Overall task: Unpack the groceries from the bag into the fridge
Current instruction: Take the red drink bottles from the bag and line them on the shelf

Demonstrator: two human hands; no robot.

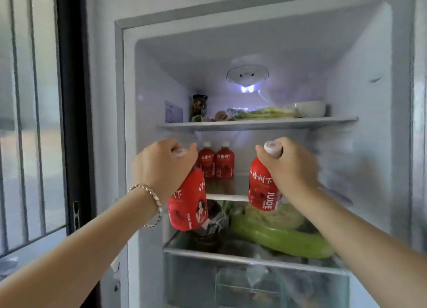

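Holding: left hand (161, 167), fingers clamped round the left juice bottle (187, 206) neck; right hand (291, 167) likewise on the right juice bottle (262, 187).
Where: both aloft before the fridge (360, 88) middle shelf (227, 197), near two matching bottles (216, 163).
Next: likely stand them upright alongside.
Label: "JUICE", plus Chinese characters.

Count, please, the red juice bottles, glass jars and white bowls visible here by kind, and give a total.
Red plastic juice bottles: 4, held pair, shelved pair
Dark-lidded glass jar: 1
White round bowl: 1
Total: 6
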